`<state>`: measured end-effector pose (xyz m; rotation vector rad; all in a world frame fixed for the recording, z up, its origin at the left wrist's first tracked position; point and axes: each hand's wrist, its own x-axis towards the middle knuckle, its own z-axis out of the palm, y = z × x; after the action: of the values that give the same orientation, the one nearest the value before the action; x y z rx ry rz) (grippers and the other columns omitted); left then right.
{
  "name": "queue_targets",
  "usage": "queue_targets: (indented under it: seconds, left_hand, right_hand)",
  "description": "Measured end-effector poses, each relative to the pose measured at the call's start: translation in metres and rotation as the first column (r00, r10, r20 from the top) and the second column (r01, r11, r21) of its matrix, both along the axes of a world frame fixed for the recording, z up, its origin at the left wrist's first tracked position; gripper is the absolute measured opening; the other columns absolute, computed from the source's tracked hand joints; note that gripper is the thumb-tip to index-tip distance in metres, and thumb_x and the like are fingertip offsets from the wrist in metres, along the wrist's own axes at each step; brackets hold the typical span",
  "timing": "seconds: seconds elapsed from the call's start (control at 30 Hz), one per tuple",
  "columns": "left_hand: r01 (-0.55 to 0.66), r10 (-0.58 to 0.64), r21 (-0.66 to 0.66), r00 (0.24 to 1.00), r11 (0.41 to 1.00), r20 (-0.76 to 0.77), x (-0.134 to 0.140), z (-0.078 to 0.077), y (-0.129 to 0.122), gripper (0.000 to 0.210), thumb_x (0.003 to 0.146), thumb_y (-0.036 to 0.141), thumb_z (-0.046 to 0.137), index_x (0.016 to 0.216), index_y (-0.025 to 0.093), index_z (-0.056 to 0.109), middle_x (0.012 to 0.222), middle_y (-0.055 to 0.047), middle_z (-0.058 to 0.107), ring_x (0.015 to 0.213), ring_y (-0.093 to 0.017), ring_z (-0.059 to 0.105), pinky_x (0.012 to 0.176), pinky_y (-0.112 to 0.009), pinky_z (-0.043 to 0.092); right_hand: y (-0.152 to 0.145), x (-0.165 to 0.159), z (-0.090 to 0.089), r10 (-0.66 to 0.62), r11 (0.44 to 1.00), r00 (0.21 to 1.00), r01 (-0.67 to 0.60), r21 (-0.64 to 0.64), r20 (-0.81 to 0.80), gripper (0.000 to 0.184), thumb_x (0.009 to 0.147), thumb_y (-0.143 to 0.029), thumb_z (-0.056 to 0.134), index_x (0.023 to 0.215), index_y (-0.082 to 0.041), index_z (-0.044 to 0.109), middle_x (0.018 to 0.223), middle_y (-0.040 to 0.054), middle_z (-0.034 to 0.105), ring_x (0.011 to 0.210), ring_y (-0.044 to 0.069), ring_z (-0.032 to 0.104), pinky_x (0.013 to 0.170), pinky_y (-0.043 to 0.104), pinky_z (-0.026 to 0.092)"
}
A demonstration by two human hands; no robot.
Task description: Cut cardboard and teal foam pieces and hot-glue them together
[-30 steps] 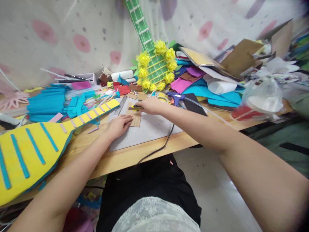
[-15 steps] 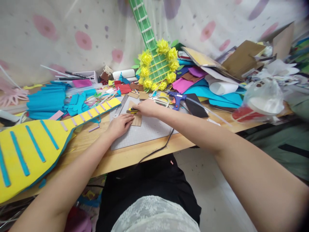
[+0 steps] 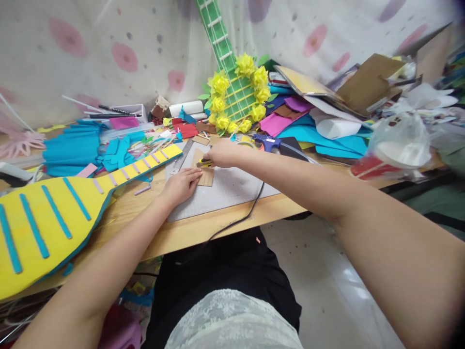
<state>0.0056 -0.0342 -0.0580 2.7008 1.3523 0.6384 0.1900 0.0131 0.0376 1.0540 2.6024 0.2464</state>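
A small brown piece of cardboard (image 3: pixel 207 177) lies on the grey cutting mat (image 3: pixel 232 194). My right hand (image 3: pixel 221 153) is closed round a yellow and black utility knife (image 3: pixel 204 164), whose front end is at the cardboard. My left hand (image 3: pixel 183 185) lies flat, fingers stretched out, with its fingertips on the cardboard's left edge. A metal ruler (image 3: pixel 182 157) rests on the mat just beyond my left hand. To the left lies a yellow lute-shaped craft piece (image 3: pixel 43 218) with blue and lilac strips.
A green craft instrument with yellow paper flowers (image 3: pixel 232 92) leans at the back. A blue glue gun (image 3: pixel 268 142) lies beyond my right forearm, its black cord (image 3: pixel 250 213) crossing the mat. Blue foam sheets (image 3: pixel 72 148) and a bagged red and white cup (image 3: pixel 392 150) flank the work area.
My right hand has moved slightly right and up with the utility knife, the forearm now covering more of the glue gun. My left hand stays on the cardboard. The view has shifted slightly.
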Motion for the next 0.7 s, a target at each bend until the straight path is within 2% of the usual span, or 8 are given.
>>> queue_targets:
  seconds: [0.47,0.7]
  left_hand:
    - [-0.007,0.007,0.011,1.0,1.0,-0.007,0.0,0.0,0.0,0.038,0.09,0.029,0.037,0.108,0.015,0.066,0.115,-0.007,0.065,0.108,-0.021,0.058,0.095,-0.037,0.046]
    - [-0.007,0.007,0.0,1.0,1.0,0.002,-0.001,-0.001,0.001,0.038,0.089,0.03,0.036,0.109,0.017,0.066,0.115,-0.006,0.065,0.108,-0.021,0.058,0.096,-0.039,0.046]
  right_hand:
    - [0.0,0.032,0.0,-0.026,0.999,0.998,0.028,-0.03,0.051,0.04,0.086,-0.037,0.048,0.124,-0.024,0.056,0.105,0.0096,0.067,0.095,0.023,0.059,0.071,0.03,0.032]
    - [-0.006,0.042,0.001,-0.03,0.999,0.999,0.032,-0.037,0.045,0.04,0.085,-0.036,0.052,0.123,-0.025,0.056,0.105,0.0098,0.067,0.097,0.023,0.059,0.068,0.029,0.03]
